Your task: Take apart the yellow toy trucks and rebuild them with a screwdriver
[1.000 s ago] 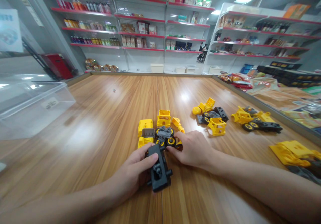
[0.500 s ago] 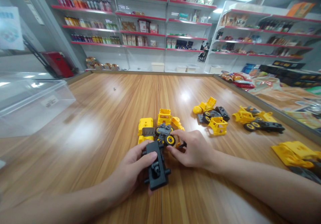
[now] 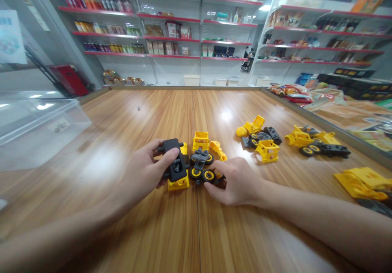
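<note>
My left hand (image 3: 142, 167) grips a black toy vehicle chassis (image 3: 179, 174), thumb across its top. The chassis hangs over yellow toy body parts (image 3: 179, 185) and partly hides them. My right hand (image 3: 237, 181) rests low on the table, thumb and index finger closed about the edge of a black toy wheel with a yellow hub (image 3: 209, 176). Beside that wheel lie another wheel (image 3: 196, 173) and a grey toy piece (image 3: 200, 157). A yellow cab (image 3: 201, 141) and a curved yellow part (image 3: 217, 149) sit just behind them.
More toy vehicle parts lie to the right: a yellow cab frame (image 3: 267, 150), a black chassis (image 3: 333, 149) and a yellow body (image 3: 361, 181). A clear plastic bin (image 3: 45, 130) stands at the left. Stocked shelves (image 3: 171, 40) rise behind the wooden table (image 3: 147, 232).
My left hand has carried the black chassis left and away from me, uncovering the second wheel. My right hand and its wheel have shifted slightly nearer to me.
</note>
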{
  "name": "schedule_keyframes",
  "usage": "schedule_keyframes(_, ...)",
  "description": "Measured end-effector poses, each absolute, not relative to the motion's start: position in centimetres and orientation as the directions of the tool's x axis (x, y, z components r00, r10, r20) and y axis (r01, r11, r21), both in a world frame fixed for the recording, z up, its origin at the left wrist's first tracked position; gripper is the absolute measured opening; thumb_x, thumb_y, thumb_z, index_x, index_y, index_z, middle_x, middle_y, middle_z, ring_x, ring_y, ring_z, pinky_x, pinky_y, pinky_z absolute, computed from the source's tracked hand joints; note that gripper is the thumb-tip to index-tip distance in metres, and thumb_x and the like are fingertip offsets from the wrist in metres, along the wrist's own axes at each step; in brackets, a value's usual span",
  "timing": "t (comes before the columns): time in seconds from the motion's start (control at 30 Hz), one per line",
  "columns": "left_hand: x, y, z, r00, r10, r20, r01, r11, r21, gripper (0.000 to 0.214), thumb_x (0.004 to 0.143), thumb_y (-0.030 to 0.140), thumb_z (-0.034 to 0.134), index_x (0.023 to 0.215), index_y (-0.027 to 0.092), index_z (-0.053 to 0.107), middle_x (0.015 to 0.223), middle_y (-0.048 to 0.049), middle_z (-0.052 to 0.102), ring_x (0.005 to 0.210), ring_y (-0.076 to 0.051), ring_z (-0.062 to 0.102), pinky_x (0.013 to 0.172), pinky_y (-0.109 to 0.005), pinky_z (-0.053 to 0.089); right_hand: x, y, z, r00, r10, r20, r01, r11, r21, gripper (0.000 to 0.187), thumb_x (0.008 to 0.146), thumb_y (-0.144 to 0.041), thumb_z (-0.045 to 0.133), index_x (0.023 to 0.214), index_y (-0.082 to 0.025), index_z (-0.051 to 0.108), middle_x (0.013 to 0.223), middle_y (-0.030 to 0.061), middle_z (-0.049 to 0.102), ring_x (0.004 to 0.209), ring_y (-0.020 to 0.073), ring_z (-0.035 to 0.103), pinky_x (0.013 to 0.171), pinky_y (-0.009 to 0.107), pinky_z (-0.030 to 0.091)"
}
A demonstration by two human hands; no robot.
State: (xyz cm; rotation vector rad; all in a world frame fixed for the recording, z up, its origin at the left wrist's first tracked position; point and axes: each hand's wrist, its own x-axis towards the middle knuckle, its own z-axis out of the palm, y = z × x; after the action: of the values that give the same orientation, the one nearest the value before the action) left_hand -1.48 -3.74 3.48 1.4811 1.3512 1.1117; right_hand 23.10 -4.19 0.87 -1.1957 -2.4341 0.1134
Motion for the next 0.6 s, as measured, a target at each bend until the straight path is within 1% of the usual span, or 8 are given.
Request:
schedule_keyframes(0.07,-1.7,-2.9,3.6,0.033,0.994,0.103,0.325,-0.108,0.94,0.041,0.083,0.049,0.066,0.104,0.014,0.062,0.072,-0.0029,0.067,0.037,-0.008,0.051,0.029,-0.017,0.036,23.0,-4.2,0.8,-0.54,0.774,0.332,0.751,0.621,-0.226,0.03,0.082,-0.047,0.055,0.079,-0.017,0.063,0.062,0.003,0.065,0.055,0.0165,0.061,0.053,0.028,0.034)
schedule_keyframes(0.13,-1.8,-2.5,3.5,0.015,0.989,0.15,0.373,-0.145,0.916,0.042,0.083,0.048,0.066,0.107,0.015,0.061,0.079,-0.0044,0.07,0.041,-0.009,0.055,0.032,-0.017,0.038,23.0,-4.2,0.8,-0.539,0.776,0.328,0.756,0.618,-0.217,0.031,0.082,-0.048,0.055,0.081,-0.017,0.063,0.064,0.003,0.066,0.056,0.0166,0.061,0.054,0.028,0.034)
schedule_keyframes(0.23,-1.8,-2.4,3.1,-0.005,0.966,0.26,0.445,-0.23,0.865,0.044,0.082,0.046,0.068,0.113,0.017,0.058,0.09,-0.0064,0.071,0.056,-0.014,0.065,0.043,-0.019,0.047,23.0,-4.1,0.7,-0.544,0.773,0.327,0.752,0.622,-0.217,0.032,0.083,-0.048,0.055,0.082,-0.017,0.063,0.065,0.0031,0.067,0.057,0.0165,0.062,0.054,0.028,0.034)
schedule_keyframes(0.3,-2.0,-2.5,2.4,0.011,0.936,0.352,0.509,-0.309,0.804,0.047,0.081,0.044,0.07,0.117,0.018,0.056,0.094,-0.0072,0.07,0.063,-0.015,0.067,0.051,-0.021,0.05,23.0,-4.1,0.7,-0.546,0.771,0.328,0.754,0.623,-0.21,0.031,0.083,-0.048,0.055,0.081,-0.017,0.063,0.065,0.003,0.067,0.056,0.0162,0.061,0.054,0.028,0.034)
schedule_keyframes(0.37,-2.2,-2.7,1.6,0.047,0.893,0.448,0.6,-0.384,0.702,0.052,0.079,0.043,0.073,0.121,0.018,0.054,0.091,-0.0059,0.07,0.062,-0.014,0.064,0.056,-0.023,0.05,23.1,-4.1,0.7,-0.544,0.772,0.327,0.758,0.62,-0.203,0.031,0.083,-0.048,0.055,0.08,-0.017,0.063,0.065,0.0031,0.067,0.056,0.0163,0.061,0.054,0.028,0.033)
schedule_keyframes(0.47,-2.5,-3.1,0.7,0.111,0.819,0.564,0.713,-0.46,0.529,0.057,0.074,0.04,0.078,0.123,0.02,0.055,0.077,-0.001,0.066,0.059,-0.013,0.06,0.057,-0.023,0.047,23.1,-4.2,0.8,-0.546,0.772,0.326,0.759,0.62,-0.199,0.033,0.083,-0.05,0.055,0.083,-0.017,0.063,0.066,0.0039,0.068,0.057,0.0172,0.062,0.054,0.029,0.033)
schedule_keyframes(0.53,-2.7,-3.3,0.3,0.155,0.787,0.597,0.738,-0.494,0.459,0.056,0.073,0.039,0.08,0.121,0.023,0.057,0.076,-0.0001,0.065,0.059,-0.014,0.059,0.058,-0.023,0.046,23.1,-4.2,0.8,-0.55,0.768,0.329,0.755,0.625,-0.197,0.035,0.083,-0.051,0.055,0.086,-0.017,0.064,0.067,0.0044,0.069,0.058,0.0176,0.062,0.054,0.029,0.033)
schedule_keyframes(0.6,-3.0,-3.2,0.0,0.222,0.76,0.611,0.719,-0.551,0.423,0.053,0.073,0.036,0.08,0.12,0.024,0.058,0.081,-0.0009,0.066,0.061,-0.013,0.058,0.059,-0.024,0.045,23.1,-4.1,0.9,-0.55,0.766,0.333,0.755,0.626,-0.193,0.035,0.083,-0.05,0.056,0.089,-0.016,0.064,0.068,0.0044,0.069,0.057,0.0178,0.062,0.053,0.029,0.032)
